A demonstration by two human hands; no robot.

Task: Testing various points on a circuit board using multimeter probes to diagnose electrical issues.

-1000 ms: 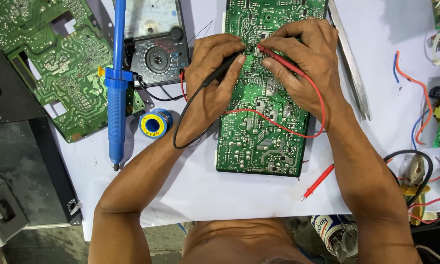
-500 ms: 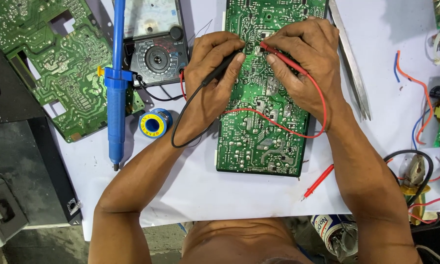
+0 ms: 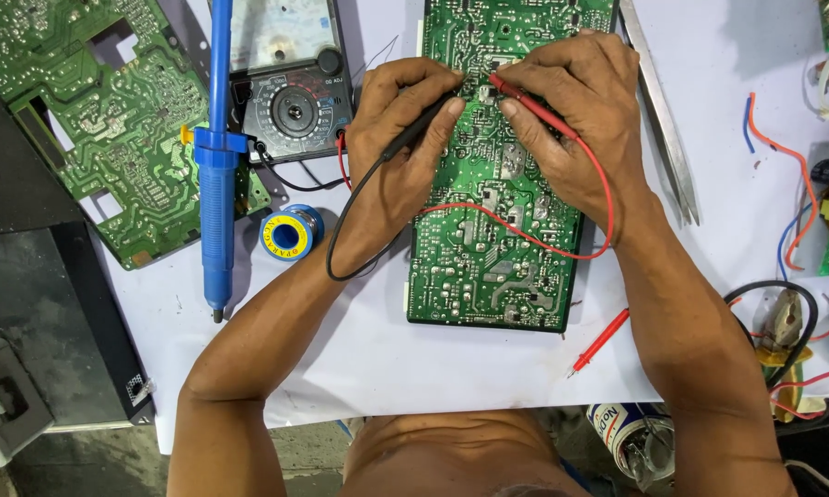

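Two hands, left (image 3: 400,138) pinching slim black probe (image 3: 423,129), right (image 3: 575,120) pinching red probe (image 3: 525,97), mid-frame; light, stiff, probably best gripped at the shafts.

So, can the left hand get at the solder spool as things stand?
Probably yes, but not freely: the left hand holds the black probe. The solder spool lies uncovered on the white sheet beside that forearm.

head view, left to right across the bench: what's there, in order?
Left green board → blue desoldering pump → solder spool → left hand with black probe → right hand with red probe → tweezers → loose red and blue wires.
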